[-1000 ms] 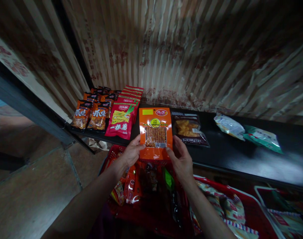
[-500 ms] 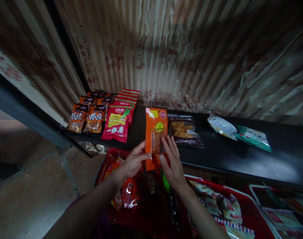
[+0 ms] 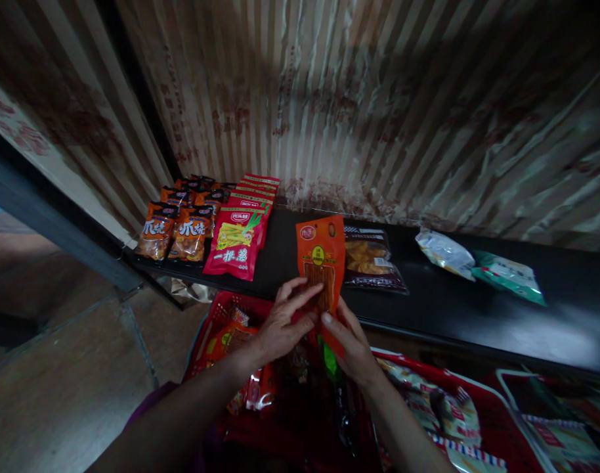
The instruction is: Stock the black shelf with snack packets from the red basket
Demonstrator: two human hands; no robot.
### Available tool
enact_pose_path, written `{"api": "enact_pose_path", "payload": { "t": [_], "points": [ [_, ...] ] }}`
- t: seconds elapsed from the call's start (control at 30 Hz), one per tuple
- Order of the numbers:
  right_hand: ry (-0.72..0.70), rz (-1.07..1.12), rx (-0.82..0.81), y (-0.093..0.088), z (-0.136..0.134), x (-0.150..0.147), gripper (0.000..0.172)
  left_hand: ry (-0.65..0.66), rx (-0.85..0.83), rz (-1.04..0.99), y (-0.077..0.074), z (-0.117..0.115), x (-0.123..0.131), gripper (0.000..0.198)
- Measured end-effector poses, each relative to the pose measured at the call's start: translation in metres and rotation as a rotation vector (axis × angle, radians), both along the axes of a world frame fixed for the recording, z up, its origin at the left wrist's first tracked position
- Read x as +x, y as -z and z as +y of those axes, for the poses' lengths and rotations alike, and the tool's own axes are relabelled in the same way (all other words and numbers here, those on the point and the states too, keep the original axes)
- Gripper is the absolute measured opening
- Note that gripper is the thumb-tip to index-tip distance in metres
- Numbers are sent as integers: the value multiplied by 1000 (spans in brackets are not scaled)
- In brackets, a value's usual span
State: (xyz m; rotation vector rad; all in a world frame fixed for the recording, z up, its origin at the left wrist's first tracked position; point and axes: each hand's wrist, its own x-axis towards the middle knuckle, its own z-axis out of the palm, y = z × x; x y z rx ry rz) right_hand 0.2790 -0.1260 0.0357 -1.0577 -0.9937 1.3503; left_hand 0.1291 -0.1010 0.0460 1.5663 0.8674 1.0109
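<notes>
Orange rectangular plastic snack packet point(image 3: 322, 253) with a windowed front: it is held up between the two hands, before the flat black shelf point(image 3: 281, 244), its long axis running away from the body, the top end towards the shelf's back and leaning slightly left. The right hand point(image 3: 356, 345) has its grip closed on the packet's lower right edge, thumb at the front. The left hand point(image 3: 283, 325) lies over the window, fingers extended, its grip loose rather than clenched. Most of the packet reaches beyond the right grip, up and to its left. On the shelf, glossy pink-red packets point(image 3: 234, 243) lie apart on its left; a flat dark brown, clear-windowed packet point(image 3: 371, 259) shows just beside its right edge. Whether the orange packet touches the shelf, I cannot tell
</notes>
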Motion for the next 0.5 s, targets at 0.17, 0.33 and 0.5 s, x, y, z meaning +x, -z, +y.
{"api": "enact_pose_path", "payload": {
  "t": [0.17,0.33,0.5],
  "points": [
    [159,258,-232,0,3,-2,39,-62,246,158,8,1,3,46],
    [223,342,-256,-8,11,-2,28,-183,236,90,13,2,4,52],
    [214,344,-238,-6,17,0,29,-404,-49,-168,19,10,7,56]
  ]
}}
